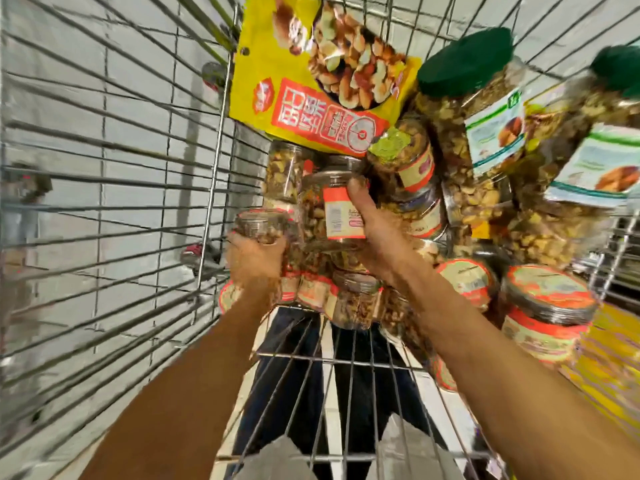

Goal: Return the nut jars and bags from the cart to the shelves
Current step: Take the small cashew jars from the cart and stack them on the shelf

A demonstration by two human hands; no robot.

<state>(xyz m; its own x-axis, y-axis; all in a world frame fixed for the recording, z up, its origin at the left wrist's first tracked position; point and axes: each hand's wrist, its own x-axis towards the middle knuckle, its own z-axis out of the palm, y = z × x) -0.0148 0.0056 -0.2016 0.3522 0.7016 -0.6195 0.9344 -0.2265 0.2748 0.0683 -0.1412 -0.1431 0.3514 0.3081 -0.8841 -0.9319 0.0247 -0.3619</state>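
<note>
I look down into a wire cart [207, 174] full of nut jars. My left hand [256, 261] grips a small clear jar [259, 223] at the left of the pile. My right hand [374, 230] grips a clear jar with an orange-edged label [332, 213], thumb up along its side. A yellow nut bag [311, 74] leans at the far end. Two tall green-lidded jars [471, 109] [588, 154] stand at the far right. Several orange-rimmed jars [547, 310] lie near the right.
The cart's wire walls rise on the left and far side, and its wire floor [346, 365] shows near me. White floor tiles are visible through the mesh at left. Yellow packaging [609, 362] lies at the right edge.
</note>
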